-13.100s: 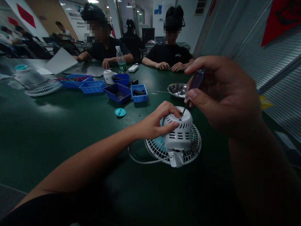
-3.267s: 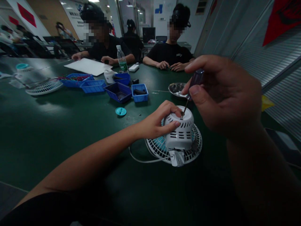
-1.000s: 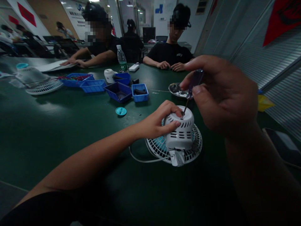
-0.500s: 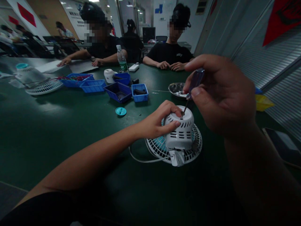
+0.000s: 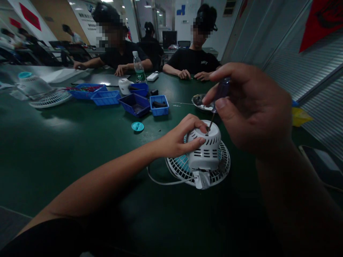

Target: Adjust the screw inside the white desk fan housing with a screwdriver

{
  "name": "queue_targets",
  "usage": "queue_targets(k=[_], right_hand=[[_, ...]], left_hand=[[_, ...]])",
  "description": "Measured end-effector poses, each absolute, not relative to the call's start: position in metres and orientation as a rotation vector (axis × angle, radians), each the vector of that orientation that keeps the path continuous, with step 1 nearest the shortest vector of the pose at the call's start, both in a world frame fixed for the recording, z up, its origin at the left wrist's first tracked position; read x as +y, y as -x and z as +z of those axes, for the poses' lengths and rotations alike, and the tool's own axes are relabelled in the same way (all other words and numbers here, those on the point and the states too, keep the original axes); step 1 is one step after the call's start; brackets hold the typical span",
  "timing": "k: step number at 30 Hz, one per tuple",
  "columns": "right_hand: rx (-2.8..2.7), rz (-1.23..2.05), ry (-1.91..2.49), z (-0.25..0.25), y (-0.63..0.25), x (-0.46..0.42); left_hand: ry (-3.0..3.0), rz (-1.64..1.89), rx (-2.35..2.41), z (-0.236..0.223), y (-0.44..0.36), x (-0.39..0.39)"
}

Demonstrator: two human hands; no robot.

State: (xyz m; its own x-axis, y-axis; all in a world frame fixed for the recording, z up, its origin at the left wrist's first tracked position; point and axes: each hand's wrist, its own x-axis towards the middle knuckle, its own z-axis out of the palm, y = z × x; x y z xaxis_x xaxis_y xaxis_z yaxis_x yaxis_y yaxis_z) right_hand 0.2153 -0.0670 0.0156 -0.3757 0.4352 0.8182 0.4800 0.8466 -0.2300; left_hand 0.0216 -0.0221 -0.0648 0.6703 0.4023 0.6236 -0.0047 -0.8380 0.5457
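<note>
A small white fan lies face down on the green table, its round grille underneath and its slotted motor housing on top. My left hand wraps around the housing's left side, thumb and fingers gripping near its top. Between the thumb and fingers of my right hand is a screwdriver with a dark translucent handle. The screwdriver stands tilted, its tip at a hole in the top of the housing. Whether a screw sits in that hole is hidden. A white cable curls out on the left.
Behind the fan are a metal bowl with small white parts, several blue bins, and a bottle. A turquoise cap lies left; a phone lies right. Another fan stands far left. Two people sit across the table.
My right fingers have shifted slightly on the screwdriver handle. My left hand and the fan stay put. Across the table, one person's hands and a white sheet-like item have moved.
</note>
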Motion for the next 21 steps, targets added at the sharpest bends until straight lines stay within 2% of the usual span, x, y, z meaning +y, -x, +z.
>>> queue_targets(k=[9, 14, 21], right_hand=[[-1.995, -0.26, 0.614, 0.0158, -0.2168, -0.0639], [-2.01, -0.135, 0.632, 0.0146, -0.2176, -0.0641], [-1.997, -0.202, 0.653, 0.0154, -0.216, -0.0653]], left_hand=[[-2.38, 1.078, 0.273, -0.0648, -0.0214, -0.0215], [-2.393, 1.085, 0.258, -0.065, -0.0212, -0.0211], [-2.376, 1.064, 0.295, -0.064, -0.0215, -0.0219]])
